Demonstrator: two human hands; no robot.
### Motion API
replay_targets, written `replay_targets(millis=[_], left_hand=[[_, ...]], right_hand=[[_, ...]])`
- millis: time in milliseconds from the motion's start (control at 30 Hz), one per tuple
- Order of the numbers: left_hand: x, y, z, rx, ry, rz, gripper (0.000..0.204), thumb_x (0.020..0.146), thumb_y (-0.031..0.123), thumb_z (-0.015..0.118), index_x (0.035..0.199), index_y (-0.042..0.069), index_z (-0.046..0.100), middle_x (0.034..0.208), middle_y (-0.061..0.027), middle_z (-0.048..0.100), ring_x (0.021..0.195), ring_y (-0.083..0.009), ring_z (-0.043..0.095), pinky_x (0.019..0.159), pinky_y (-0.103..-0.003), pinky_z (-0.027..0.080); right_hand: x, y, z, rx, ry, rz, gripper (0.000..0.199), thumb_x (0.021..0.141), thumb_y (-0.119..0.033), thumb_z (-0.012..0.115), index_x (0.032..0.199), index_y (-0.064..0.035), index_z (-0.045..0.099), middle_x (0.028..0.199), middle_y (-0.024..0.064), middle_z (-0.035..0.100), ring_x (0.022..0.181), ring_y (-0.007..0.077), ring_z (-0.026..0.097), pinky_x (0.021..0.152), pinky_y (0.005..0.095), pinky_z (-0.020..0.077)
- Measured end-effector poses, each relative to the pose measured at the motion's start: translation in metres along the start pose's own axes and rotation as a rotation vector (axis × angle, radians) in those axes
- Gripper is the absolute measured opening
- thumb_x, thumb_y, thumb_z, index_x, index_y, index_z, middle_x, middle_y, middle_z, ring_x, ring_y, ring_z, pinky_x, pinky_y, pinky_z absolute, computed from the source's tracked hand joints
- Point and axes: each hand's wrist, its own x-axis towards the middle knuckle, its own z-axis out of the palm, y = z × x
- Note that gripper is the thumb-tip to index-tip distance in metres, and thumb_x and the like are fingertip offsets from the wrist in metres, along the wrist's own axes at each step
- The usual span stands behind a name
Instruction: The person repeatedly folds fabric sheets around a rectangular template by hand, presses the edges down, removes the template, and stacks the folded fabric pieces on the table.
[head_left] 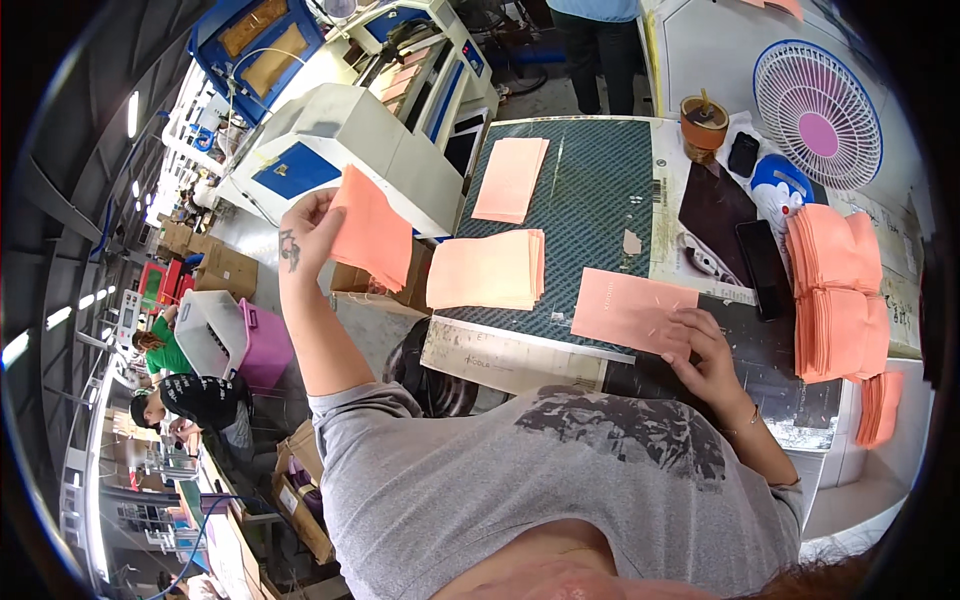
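Raised off the table's left side, my left hand (312, 235) is closed on the edge of a small stack of salmon-coloured sheets (372, 232), which hang to the right of the fingers. My right hand (712, 362) lies over the right end of a single salmon sheet (630, 308) flat at the table's front. Its fingers are apart and slightly bent, with the fingertips touching the sheet. Between the two hands is a fanned stack of paler sheets (485, 270) on the green patterned mat (590, 190). Another such stack (511, 180) lies farther back.
Bundled salmon sheets (838, 290) stand at the right, near a dark phone (763, 270), a drink cup (704, 125) and a fan (818, 115). A white and blue machine (340, 150) stands beyond the table's left. A cardboard box (352, 285) sits below the left edge. Other people are farther off.
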Motion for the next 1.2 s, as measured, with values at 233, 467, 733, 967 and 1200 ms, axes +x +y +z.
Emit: replay_targets(millis=[233,467,733,967,1200], left_hand=[[-0.017,0.06,0.062,-0.672,-0.246,0.282,0.046,0.08,-0.006,0.055,0.126,-0.004,0.055,0.083,-0.0097,0.063,0.065,-0.0113,0.056,0.059,-0.015,0.044],[-0.05,0.068,0.164,-0.989,-0.499,0.088,0.056,0.082,-0.01,0.052,0.137,-0.002,0.043,0.088,-0.0116,0.063,0.071,-0.0122,0.06,0.06,-0.016,0.047],[-0.105,-0.012,0.244,-0.882,-0.556,-0.112,0.053,0.086,-0.007,0.055,0.137,-0.001,0.04,0.083,-0.0059,0.057,0.067,-0.0085,0.05,0.059,-0.016,0.041],[-0.135,-0.053,0.261,-0.656,-0.603,-0.121,0.052,0.087,-0.006,0.054,0.137,0.0,0.039,0.082,-0.0059,0.056,0.066,-0.0088,0.05,0.06,-0.018,0.042],[-0.144,-0.055,0.26,-0.086,-0.657,0.065,0.054,0.084,0.002,0.059,0.136,-0.002,0.043,0.09,-0.0114,0.059,0.066,-0.0178,0.055,0.061,-0.025,0.047]], right_hand=[[0.042,-0.015,0.037,0.743,-0.025,0.287,0.048,0.089,-0.007,0.062,0.134,0.0005,0.047,0.125,0.0139,0.058,0.114,0.0244,0.053,0.1,0.0368,0.042],[0.045,-0.033,0.031,1.395,0.203,0.502,0.048,0.09,-0.005,0.062,0.135,0.0008,0.044,0.122,0.0179,0.059,0.104,0.0223,0.061,0.091,0.0325,0.0511],[0.023,0.004,-0.007,0.838,0.415,0.521,0.058,0.089,-0.003,0.063,0.141,0.0016,0.037,0.103,0.0152,0.066,0.082,0.0166,0.066,0.071,0.0244,0.0552],[0.015,0.041,0.002,0.335,0.292,0.546,0.078,0.085,-0.004,0.066,0.149,0.0025,0.021,0.083,0.0103,0.065,0.069,0.0167,0.063,0.059,0.0246,0.0502],[0.022,0.021,-0.01,-0.335,-0.023,0.68,0.073,0.084,-0.011,0.067,0.145,0.0015,0.03,0.084,0.0086,0.061,0.072,0.0182,0.059,0.064,0.0275,0.0481]])
